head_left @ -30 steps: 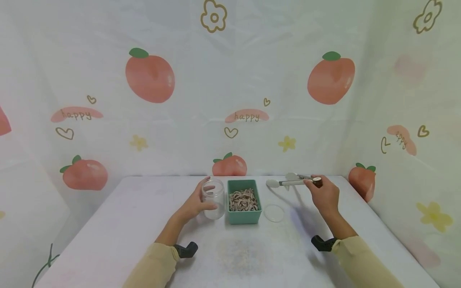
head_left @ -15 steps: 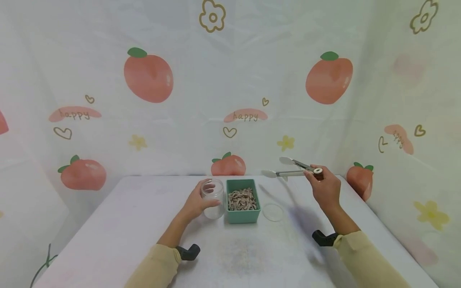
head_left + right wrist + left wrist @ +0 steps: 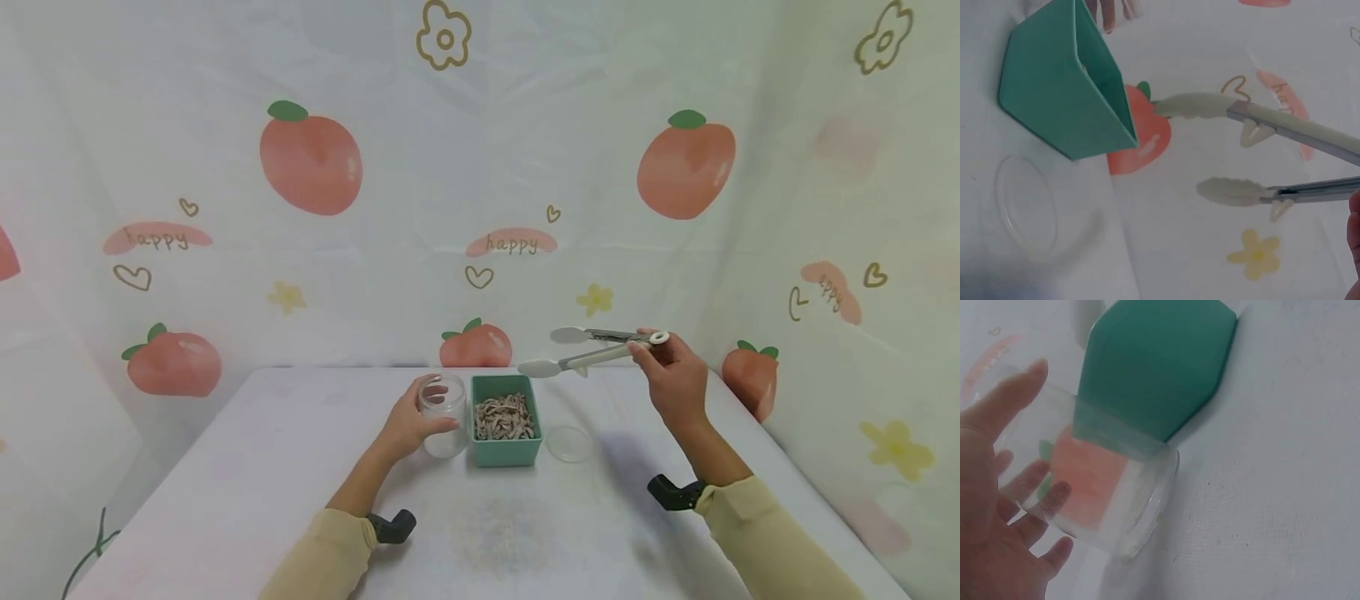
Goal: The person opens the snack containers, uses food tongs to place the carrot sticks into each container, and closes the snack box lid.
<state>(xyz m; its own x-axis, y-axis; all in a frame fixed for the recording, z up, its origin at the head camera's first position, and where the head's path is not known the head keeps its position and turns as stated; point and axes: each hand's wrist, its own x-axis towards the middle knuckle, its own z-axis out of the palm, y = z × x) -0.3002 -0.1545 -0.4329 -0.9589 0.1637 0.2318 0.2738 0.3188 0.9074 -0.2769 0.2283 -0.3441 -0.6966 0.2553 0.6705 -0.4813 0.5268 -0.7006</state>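
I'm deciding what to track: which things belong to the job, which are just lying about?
Likely in the job:
tongs, in right hand
clear jar, in left hand
green container of brownish strips

Apparently just about:
clear disc, untouched, maybe the jar's lid
fruit-print cloth behind

Left hand [image 3: 988, 506] around clear jar [image 3: 1100, 472]

White table [image 3: 517, 542] is carrying green rect. tub [image 3: 504, 452] nr back edge's ctr.; clear jar [image 3: 447, 443] is standing beside it twd. L edge, clear disc [image 3: 569, 445] is lying twd. R edge.
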